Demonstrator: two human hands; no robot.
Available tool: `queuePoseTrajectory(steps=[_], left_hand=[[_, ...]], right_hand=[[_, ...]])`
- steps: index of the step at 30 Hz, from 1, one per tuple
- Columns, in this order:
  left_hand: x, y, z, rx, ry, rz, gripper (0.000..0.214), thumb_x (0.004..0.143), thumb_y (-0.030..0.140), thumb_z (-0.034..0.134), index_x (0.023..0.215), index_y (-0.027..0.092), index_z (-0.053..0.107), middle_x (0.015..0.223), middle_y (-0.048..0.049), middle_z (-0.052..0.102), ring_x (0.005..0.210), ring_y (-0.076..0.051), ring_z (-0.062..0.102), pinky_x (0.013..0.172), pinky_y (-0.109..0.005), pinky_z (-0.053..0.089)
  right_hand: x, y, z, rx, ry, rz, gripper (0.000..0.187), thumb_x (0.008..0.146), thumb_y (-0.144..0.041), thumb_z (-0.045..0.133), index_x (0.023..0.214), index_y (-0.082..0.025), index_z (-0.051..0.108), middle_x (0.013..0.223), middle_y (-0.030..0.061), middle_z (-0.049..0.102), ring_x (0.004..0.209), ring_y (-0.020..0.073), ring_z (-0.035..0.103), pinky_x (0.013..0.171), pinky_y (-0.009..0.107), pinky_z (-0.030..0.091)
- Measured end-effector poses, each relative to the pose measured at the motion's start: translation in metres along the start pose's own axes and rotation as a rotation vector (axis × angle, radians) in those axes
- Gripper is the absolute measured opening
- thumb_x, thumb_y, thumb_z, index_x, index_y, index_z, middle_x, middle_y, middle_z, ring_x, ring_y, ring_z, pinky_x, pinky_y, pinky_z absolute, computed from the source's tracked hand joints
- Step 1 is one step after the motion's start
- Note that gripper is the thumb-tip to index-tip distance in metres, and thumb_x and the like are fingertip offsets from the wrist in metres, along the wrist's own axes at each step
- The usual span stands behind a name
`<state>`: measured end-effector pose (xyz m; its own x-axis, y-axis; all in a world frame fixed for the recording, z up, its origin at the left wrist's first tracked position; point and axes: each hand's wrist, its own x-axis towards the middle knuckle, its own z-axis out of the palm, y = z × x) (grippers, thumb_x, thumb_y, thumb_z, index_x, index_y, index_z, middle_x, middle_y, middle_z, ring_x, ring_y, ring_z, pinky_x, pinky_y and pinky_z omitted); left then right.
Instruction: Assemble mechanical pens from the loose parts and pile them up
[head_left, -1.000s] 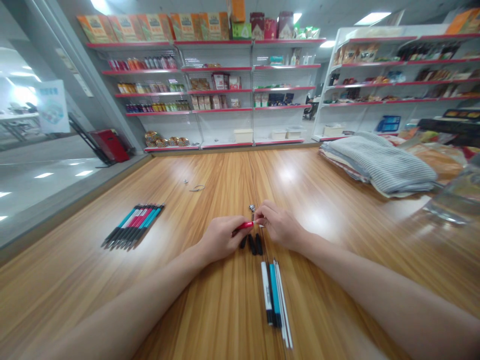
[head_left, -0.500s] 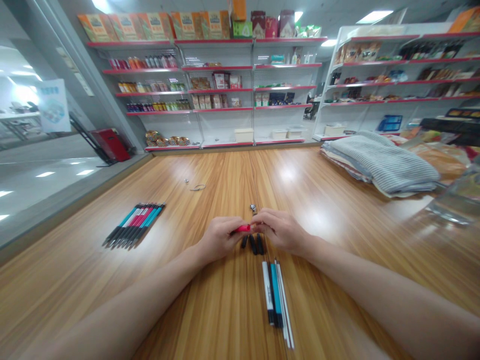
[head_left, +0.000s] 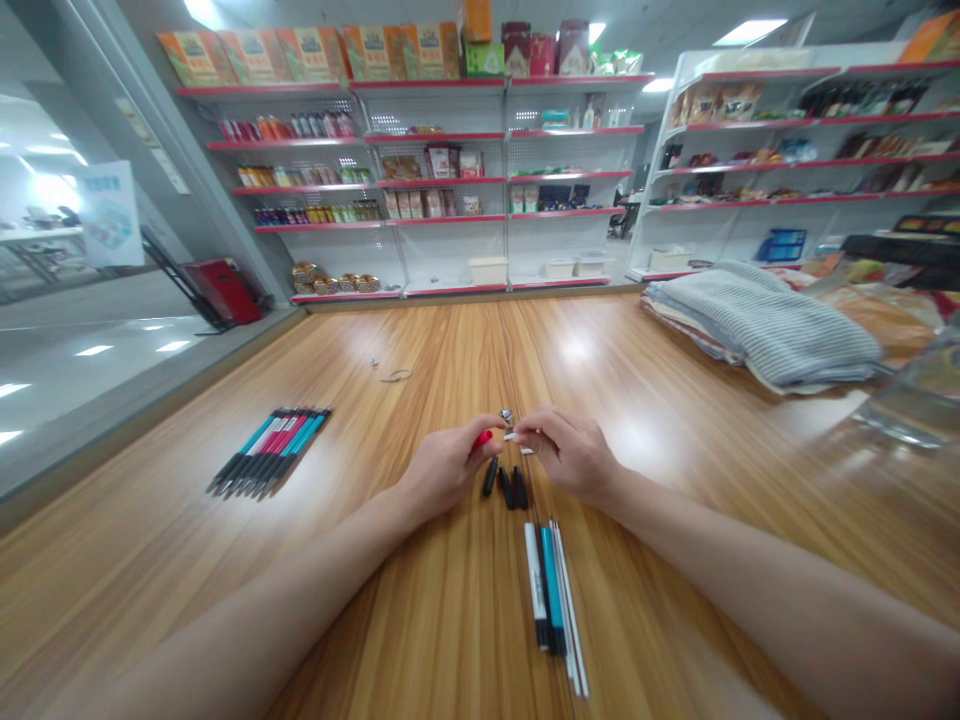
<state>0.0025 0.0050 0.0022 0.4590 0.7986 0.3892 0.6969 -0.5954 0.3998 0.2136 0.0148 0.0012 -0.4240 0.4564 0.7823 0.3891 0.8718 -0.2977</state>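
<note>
My left hand (head_left: 441, 468) pinches a red pen barrel (head_left: 484, 438), its end showing past the fingers. Just across from it, my right hand (head_left: 576, 452) has its fingertips closed on a small white pen part (head_left: 511, 436). A gap separates the two parts. Small silver pen tips (head_left: 506, 414) lie beyond the fingers. Below the hands are three black pen grips (head_left: 506, 488). Nearer to me, a white pen barrel (head_left: 534, 575), a teal pen barrel (head_left: 551, 575) and thin white refills (head_left: 571, 620) lie side by side.
A row of assembled pens (head_left: 274, 450) in several colours lies to the left. Farther back are a thin looped tie (head_left: 397, 375) and a tiny silver piece (head_left: 373, 362). Folded striped cloth (head_left: 772, 325) and a clear container (head_left: 919, 390) stand on the right.
My hands have drawn slightly apart. The right fingers have left the end of the red barrel, and the white part between them now shows.
</note>
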Motion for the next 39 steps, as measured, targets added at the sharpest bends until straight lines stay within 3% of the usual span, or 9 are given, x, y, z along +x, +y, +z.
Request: queuePoseTrajectory(steps=[4,9,13,22,29,34,39], left_hand=[[0.001,0.005,-0.004,0.111,-0.071,0.003,0.033,0.097,0.042,0.031,0.121,0.026,0.047,0.079,0.0005,0.064,0.071,-0.016,0.062,0.061,-0.023,0.037],[-0.001,0.012,-0.008,0.168,-0.124,0.055,0.029,0.099,0.038,0.027,0.116,0.029,0.049,0.097,0.0004,0.068,0.084,-0.018,0.065,0.064,-0.024,0.039],[-0.002,0.011,-0.007,0.207,-0.132,0.118,0.028,0.099,0.036,0.029,0.110,0.027,0.052,0.094,-0.0003,0.068,0.081,-0.017,0.065,0.063,-0.023,0.038],[-0.002,0.007,-0.005,0.217,-0.033,0.105,0.024,0.098,0.037,0.033,0.107,0.025,0.052,0.083,0.0008,0.067,0.073,-0.015,0.064,0.057,-0.023,0.034],[-0.003,0.003,-0.005,0.158,-0.082,0.174,0.022,0.098,0.033,0.035,0.113,0.027,0.050,0.094,0.0004,0.068,0.081,-0.015,0.065,0.063,-0.023,0.039],[-0.005,-0.001,-0.004,0.156,-0.088,0.240,0.021,0.097,0.029,0.036,0.111,0.025,0.051,0.090,-0.0008,0.068,0.075,-0.014,0.064,0.059,-0.022,0.038],[-0.007,-0.002,-0.003,0.043,0.018,0.273,0.017,0.096,0.027,0.039,0.107,0.021,0.051,0.076,0.0003,0.062,0.063,-0.011,0.056,0.057,-0.021,0.035]], right_hand=[[0.000,0.000,-0.001,-0.026,0.004,-0.006,0.005,0.091,-0.020,0.054,0.095,-0.019,0.056,0.084,0.0029,0.064,0.074,0.0122,0.059,0.065,0.023,0.044],[-0.001,0.002,0.000,-0.064,-0.087,-0.031,0.007,0.091,-0.021,0.054,0.096,-0.018,0.058,0.085,0.0035,0.063,0.075,0.0124,0.060,0.066,0.022,0.045],[-0.002,0.003,0.001,-0.063,-0.111,-0.037,0.007,0.091,-0.021,0.054,0.095,-0.018,0.059,0.084,0.0034,0.063,0.075,0.0123,0.060,0.066,0.021,0.044],[0.000,0.002,-0.001,-0.027,-0.073,0.016,0.007,0.092,-0.021,0.052,0.092,-0.017,0.058,0.083,0.0038,0.064,0.074,0.0130,0.059,0.067,0.023,0.044],[-0.001,0.006,0.001,0.038,-0.126,0.061,0.014,0.091,-0.029,0.056,0.090,-0.017,0.062,0.081,0.0035,0.065,0.072,0.0122,0.059,0.065,0.023,0.042],[0.001,0.003,-0.001,0.131,-0.157,0.199,0.029,0.085,-0.042,0.062,0.074,-0.016,0.065,0.061,-0.0006,0.060,0.054,0.0086,0.050,0.053,0.021,0.035],[0.004,0.002,-0.004,0.397,-0.215,0.526,0.049,0.084,-0.054,0.057,0.057,-0.014,0.058,0.046,-0.0023,0.053,0.042,0.0064,0.045,0.043,0.018,0.034]])
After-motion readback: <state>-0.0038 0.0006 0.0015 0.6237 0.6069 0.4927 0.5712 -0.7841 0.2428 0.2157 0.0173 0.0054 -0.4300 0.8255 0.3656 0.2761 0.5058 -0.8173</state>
